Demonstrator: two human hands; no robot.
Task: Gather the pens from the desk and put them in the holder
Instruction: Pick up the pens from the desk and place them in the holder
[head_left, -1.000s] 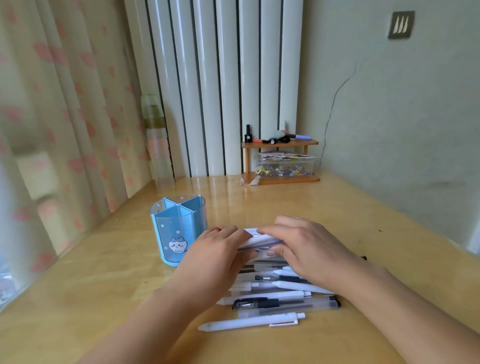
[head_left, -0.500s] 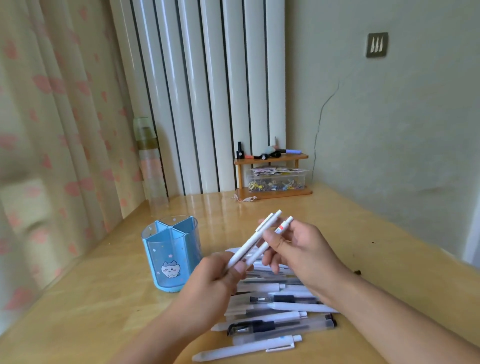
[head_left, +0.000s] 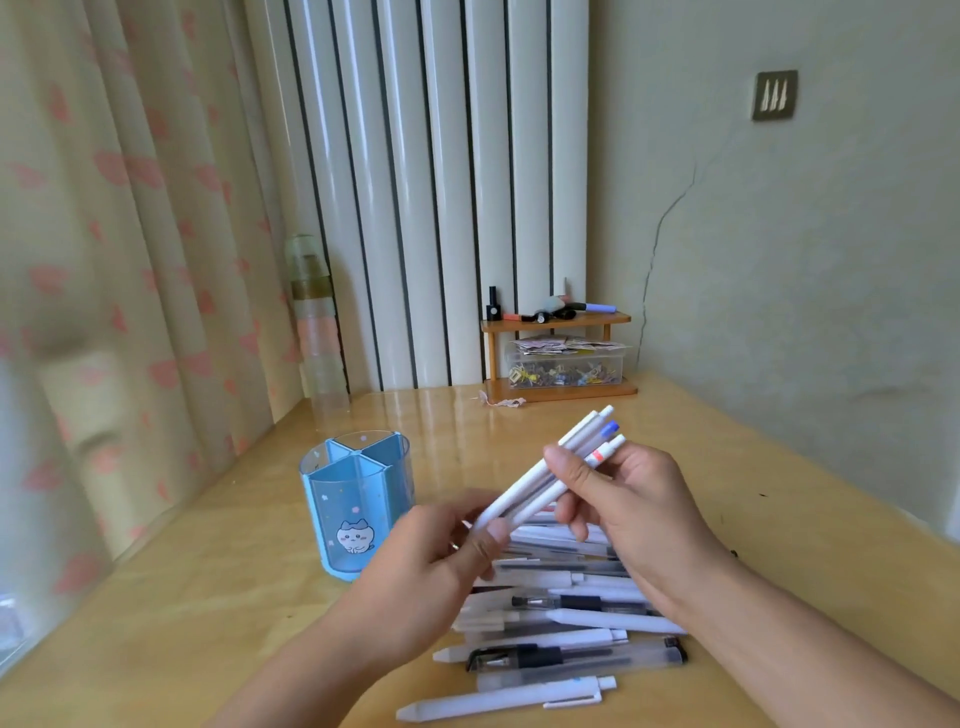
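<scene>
A small bundle of three white pens (head_left: 563, 465) slants up to the right above the desk. My right hand (head_left: 631, 512) grips the bundle near its upper end, and my left hand (head_left: 431, 566) pinches its lower end. Below the hands, a pile of several white, clear and black pens (head_left: 550, 652) lies on the wooden desk (head_left: 182, 623). The blue pen holder (head_left: 356, 501), divided into compartments and marked with a cat picture, stands upright to the left of my left hand. No pens show inside it.
A small wooden shelf (head_left: 558, 356) with markers and a clear box of clips stands at the back against the radiator. A tall clear bottle (head_left: 317, 332) sits at the back left by the curtain. A wall borders the desk on the right.
Both hands rose from the pile, first with two pens, now with three. The view has tilted upward, so the desk items sit lower in frame.
</scene>
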